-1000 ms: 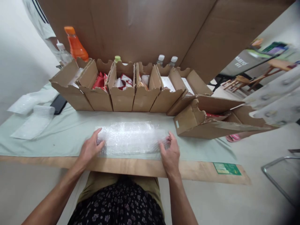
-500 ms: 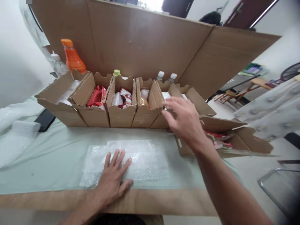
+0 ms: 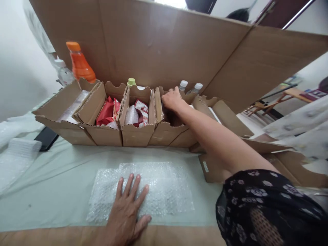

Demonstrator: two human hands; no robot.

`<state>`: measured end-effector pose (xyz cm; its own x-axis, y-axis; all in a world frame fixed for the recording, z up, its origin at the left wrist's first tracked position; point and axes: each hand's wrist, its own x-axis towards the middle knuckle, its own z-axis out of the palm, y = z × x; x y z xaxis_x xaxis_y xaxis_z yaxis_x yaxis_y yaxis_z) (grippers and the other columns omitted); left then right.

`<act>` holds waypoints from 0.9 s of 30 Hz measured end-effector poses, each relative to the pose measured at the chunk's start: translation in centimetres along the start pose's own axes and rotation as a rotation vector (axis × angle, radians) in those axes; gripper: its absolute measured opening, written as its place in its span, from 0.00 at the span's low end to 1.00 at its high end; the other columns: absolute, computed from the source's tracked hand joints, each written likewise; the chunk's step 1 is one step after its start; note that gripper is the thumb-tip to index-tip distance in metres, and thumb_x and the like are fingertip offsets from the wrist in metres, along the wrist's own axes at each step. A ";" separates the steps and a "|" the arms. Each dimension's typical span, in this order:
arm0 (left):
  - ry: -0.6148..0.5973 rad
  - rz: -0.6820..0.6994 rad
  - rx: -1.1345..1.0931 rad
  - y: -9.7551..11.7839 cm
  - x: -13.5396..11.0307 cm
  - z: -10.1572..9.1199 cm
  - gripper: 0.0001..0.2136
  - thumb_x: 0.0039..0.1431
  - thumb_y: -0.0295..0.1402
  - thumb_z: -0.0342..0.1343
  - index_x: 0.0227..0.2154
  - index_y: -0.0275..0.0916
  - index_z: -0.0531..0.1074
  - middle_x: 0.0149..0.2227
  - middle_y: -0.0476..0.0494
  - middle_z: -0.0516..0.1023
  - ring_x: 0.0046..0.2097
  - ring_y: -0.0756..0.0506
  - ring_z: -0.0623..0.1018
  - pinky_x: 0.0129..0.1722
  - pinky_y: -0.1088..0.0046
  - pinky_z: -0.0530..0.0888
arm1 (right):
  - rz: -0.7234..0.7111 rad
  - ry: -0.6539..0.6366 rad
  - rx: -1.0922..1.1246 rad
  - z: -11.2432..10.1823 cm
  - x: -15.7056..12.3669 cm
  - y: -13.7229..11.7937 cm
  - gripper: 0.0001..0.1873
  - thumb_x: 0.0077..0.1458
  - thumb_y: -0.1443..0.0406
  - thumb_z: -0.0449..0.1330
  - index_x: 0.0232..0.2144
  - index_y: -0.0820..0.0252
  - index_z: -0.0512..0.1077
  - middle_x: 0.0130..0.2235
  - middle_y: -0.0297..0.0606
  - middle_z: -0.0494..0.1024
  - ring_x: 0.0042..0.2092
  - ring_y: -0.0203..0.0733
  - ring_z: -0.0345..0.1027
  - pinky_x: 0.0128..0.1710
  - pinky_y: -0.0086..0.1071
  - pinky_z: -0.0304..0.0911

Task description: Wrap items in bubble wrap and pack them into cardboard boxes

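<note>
My left hand [image 3: 128, 208] lies flat with fingers spread on a sheet of clear bubble wrap [image 3: 169, 191] at the front of the table. Reaching away from me, my right hand [image 3: 172, 99] dips into a narrow open cardboard box [image 3: 164, 134] in the middle of the row. Its fingertips point down inside and are mostly hidden, so what they touch cannot be made out. Left of that box, another cardboard box [image 3: 135, 136] holds a red-and-white packet [image 3: 142, 111] and a bubble-wrapped item [image 3: 132, 115].
Red packets [image 3: 105, 112] fill a box further left. An orange bottle [image 3: 81, 65] and a clear bottle [image 3: 64, 72] stand behind the row, before a tall cardboard panel [image 3: 153, 41]. More bubble wrap [image 3: 19, 160] and a black phone-like object [image 3: 46, 138] lie at left.
My right hand has moved left and forward, from above the right-hand boxes into a middle box. My left hand stays on the bubble wrap. The view has shifted slightly.
</note>
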<state>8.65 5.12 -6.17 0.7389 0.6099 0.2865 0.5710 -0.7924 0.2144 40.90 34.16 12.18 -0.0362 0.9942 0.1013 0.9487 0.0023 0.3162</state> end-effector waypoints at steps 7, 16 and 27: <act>0.035 0.007 0.032 -0.1 0.0 0.6 0.38 0.60 0.50 0.61 0.71 0.49 0.59 0.75 0.35 0.54 0.74 0.27 0.54 0.71 0.41 0.41 | 0.047 0.035 0.048 -3.2 -2.9 -0.8 0.13 0.59 0.65 0.60 0.36 0.70 0.82 0.43 0.58 0.84 0.53 0.58 0.71 0.58 0.57 0.53; 0.202 -0.097 -0.131 0.5 0.4 -1.3 0.40 0.63 0.42 0.61 0.74 0.48 0.49 0.77 0.33 0.44 0.75 0.26 0.49 0.69 0.35 0.50 | 0.106 0.185 0.276 -14.8 -14.2 1.2 0.10 0.58 0.71 0.57 0.35 0.68 0.79 0.54 0.51 0.80 0.50 0.45 0.74 0.51 0.37 0.64; 0.493 -0.230 -0.833 7.2 1.7 -8.2 0.37 0.66 0.33 0.59 0.73 0.47 0.49 0.67 0.34 0.68 0.64 0.36 0.73 0.63 0.55 0.71 | -0.346 -0.178 0.898 -12.0 -32.8 -10.9 0.07 0.60 0.68 0.60 0.30 0.57 0.76 0.32 0.34 0.82 0.35 0.40 0.73 0.40 0.34 0.63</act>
<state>11.12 0.40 3.50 0.3025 0.8287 0.4709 0.1083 -0.5207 0.8468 27.99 0.28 16.77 -0.3799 0.9246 -0.0292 0.7832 0.3047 -0.5420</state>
